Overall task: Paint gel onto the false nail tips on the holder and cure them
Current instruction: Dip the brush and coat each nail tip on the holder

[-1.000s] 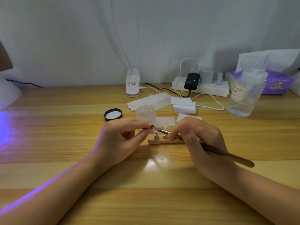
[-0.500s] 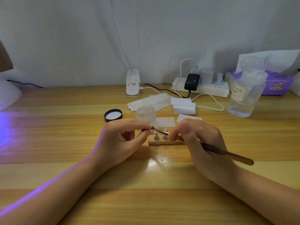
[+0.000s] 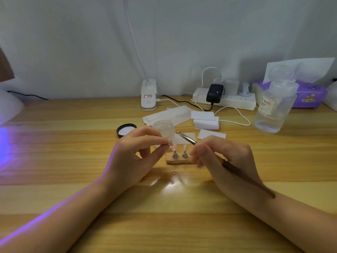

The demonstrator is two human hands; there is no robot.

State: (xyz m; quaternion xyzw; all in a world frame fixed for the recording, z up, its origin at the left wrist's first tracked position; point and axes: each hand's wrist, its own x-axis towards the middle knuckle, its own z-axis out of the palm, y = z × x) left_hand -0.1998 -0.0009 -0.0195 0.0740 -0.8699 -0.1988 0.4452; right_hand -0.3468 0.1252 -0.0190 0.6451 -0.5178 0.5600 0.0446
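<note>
A small wooden holder (image 3: 177,161) sits mid-table with two metal stands, each bearing a pink nail tip (image 3: 185,148). My left hand (image 3: 135,159) pinches a clear nail tip (image 3: 170,142) between thumb and forefinger, just left of the stands. In my right hand (image 3: 226,161) is a thin gel brush (image 3: 186,138), held like a pen, its tip raised above and behind the holder. The open clear gel jar (image 3: 164,127) stands just behind my left fingers.
The jar's black lid (image 3: 125,130) lies to the left. White wipes and foam blocks (image 3: 205,120) lie behind. Further back are a power strip (image 3: 226,102), a clear liquid bottle (image 3: 273,110), a purple tissue pack (image 3: 308,96) and a white lamp clip (image 3: 149,97). Purple light glows at the far left.
The brush tip has lifted away from the nail tip in my left fingers and now points up and back toward the jar. My left hand has stayed in place.
</note>
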